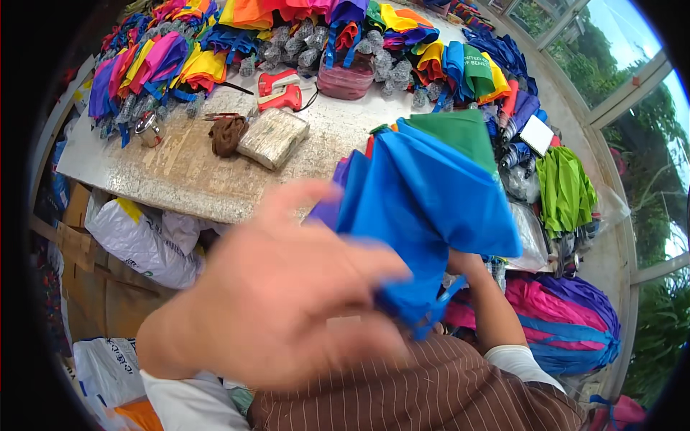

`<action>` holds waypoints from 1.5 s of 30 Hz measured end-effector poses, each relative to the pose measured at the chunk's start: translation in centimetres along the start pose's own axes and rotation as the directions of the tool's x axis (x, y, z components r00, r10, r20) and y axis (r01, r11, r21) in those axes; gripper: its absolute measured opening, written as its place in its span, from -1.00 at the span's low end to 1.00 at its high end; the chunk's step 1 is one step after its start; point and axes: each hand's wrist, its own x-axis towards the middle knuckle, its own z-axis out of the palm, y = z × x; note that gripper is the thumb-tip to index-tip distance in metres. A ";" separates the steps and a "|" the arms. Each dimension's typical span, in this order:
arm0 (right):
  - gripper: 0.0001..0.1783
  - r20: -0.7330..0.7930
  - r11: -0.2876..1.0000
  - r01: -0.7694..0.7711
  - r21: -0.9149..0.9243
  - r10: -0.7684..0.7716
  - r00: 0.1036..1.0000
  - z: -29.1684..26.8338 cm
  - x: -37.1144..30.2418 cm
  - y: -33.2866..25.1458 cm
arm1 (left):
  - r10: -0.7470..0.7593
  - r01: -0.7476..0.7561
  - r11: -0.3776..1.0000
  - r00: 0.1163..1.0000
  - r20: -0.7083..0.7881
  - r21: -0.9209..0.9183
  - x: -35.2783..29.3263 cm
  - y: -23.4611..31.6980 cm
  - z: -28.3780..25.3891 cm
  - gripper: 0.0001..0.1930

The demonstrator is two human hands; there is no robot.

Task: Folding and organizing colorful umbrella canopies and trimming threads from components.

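A loosely folded umbrella [431, 187] with blue, green and purple panels stands in front of me over the table's near edge. My right hand [467, 264] grips it low down, its fingers mostly hidden behind the blue cloth. A thin blue strap [440, 307] dangles from the cloth beside that hand. Close to the camera, my left hand [287, 287] is blurred by motion. Its fingers are spread and hold nothing, with the fingertips near the left side of the cloth; whether they touch it I cannot tell.
On the worn table [194, 176] lie a wrapped block [274, 138], a brown cloth [228, 136], a red-and-white hand tool [279, 91], a metal can [149, 130] and a pink container [346, 75]. Folded umbrellas [154, 63] pile along the back. Green umbrellas [566, 190] hang right; a pink-blue bundle [553, 323] sits below.
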 end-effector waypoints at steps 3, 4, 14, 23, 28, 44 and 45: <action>-0.46 0.001 0.800 -0.041 -0.599 0.052 0.999 -2.1 -0.7 6.1 | -0.128 0.196 0.930 0.966 -0.224 0.311 1.3 -4.5 -0.2 -0.72; -0.46 0.016 0.803 -0.028 -0.596 0.047 0.999 -1.8 -0.6 6.7 | -0.155 0.206 0.865 0.977 -0.147 0.458 1.3 -6.3 0.7 -0.71; -0.20 0.075 0.950 0.179 -0.256 -0.165 0.983 0.5 1.3 7.6 | 0.243 -0.071 0.911 0.888 0.391 -0.405 -0.4 -2.3 3.0 -0.62; -0.26 0.168 0.632 0.367 -0.683 -0.353 0.921 0.5 1.8 6.1 | -0.370 0.345 0.925 0.912 0.177 0.159 -1.4 -10.1 1.9 -0.77; -0.31 0.041 0.821 0.187 -0.539 -0.196 0.980 0.1 1.0 6.4 | 0.283 -0.247 0.916 0.956 0.072 -0.317 1.9 -5.4 3.1 -0.68; -0.27 -0.106 0.996 0.008 -0.090 -0.017 0.994 2.5 0.7 0.1 | -0.266 0.262 0.943 0.964 -0.011 0.206 -0.5 -10.0 8.8 -0.47; -0.26 -0.203 0.995 -0.004 -0.104 -0.018 0.979 3.2 0.8 -0.3 | -0.181 0.189 0.968 0.982 -0.057 0.165 -1.4 -10.7 9.8 -0.49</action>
